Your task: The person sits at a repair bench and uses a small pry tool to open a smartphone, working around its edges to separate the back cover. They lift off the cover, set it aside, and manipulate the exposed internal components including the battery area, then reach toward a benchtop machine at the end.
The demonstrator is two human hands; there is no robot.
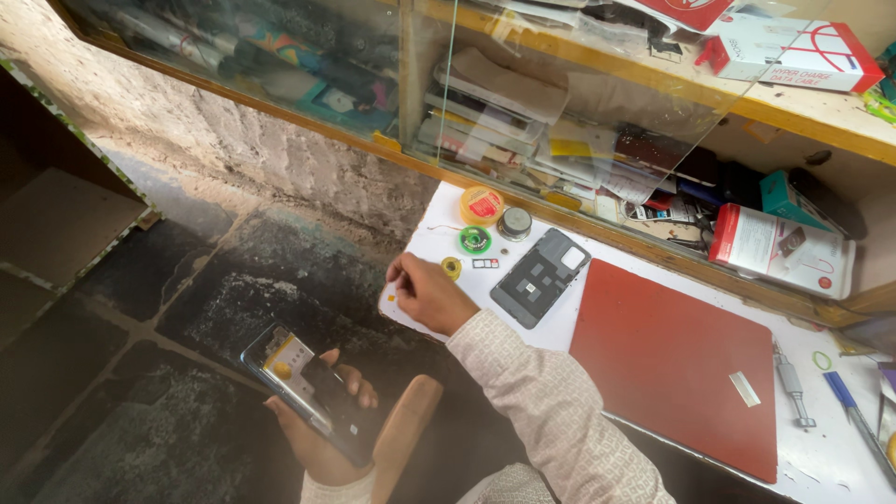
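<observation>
My left hand (313, 439) holds an opened phone (308, 387) flat, low over the stone floor, with its yellow and dark inner parts facing up. My right hand (427, 291) rests on the left corner of the white table (425, 233). Its fingers are pinched together at the table edge, and nothing shows between them. A tiny yellow speck (390, 297) lies just left of the fingertips. A dark grey phone back cover (539, 277) lies on the table to the right of that hand. A small SIM tray (484, 263) and a yellow spool (452, 268) sit between them.
A green wire spool (474, 240), an orange tin (482, 205) and a silver tin (514, 224) stand at the table's back. A red mat (681, 364) lies right, with a screwdriver (793, 383) and blue pen (854, 411) beyond. A glass-fronted cluttered shelf (560, 121) runs behind. A wooden post (401, 434) rises beside my left hand.
</observation>
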